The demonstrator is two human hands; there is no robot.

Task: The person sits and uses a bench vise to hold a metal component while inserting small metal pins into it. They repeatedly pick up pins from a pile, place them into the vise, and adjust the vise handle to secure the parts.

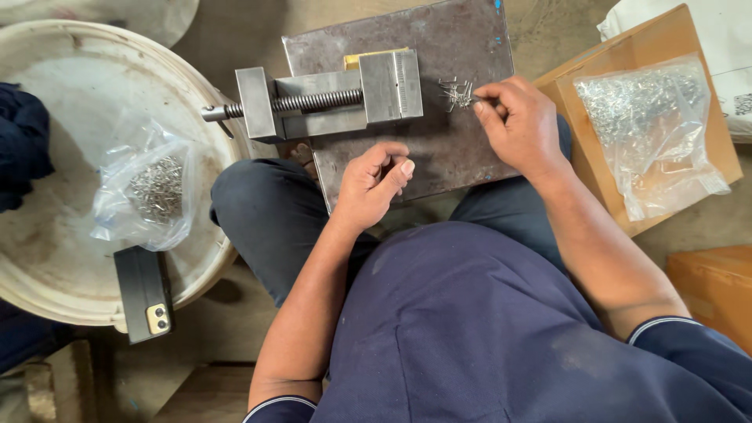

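Right hand (pixel 521 125) is pinching into the small metal pins (pixel 457 93) just left of its fingertips; left hand (pixel 372 184) is curling loosely (seemingly empty), farther off, below the vise (pixel 329 100).

Small heap of thin metal pins (pixel 457 93) on steel plate (pixel 462 149), beside vise (pixel 329 100).
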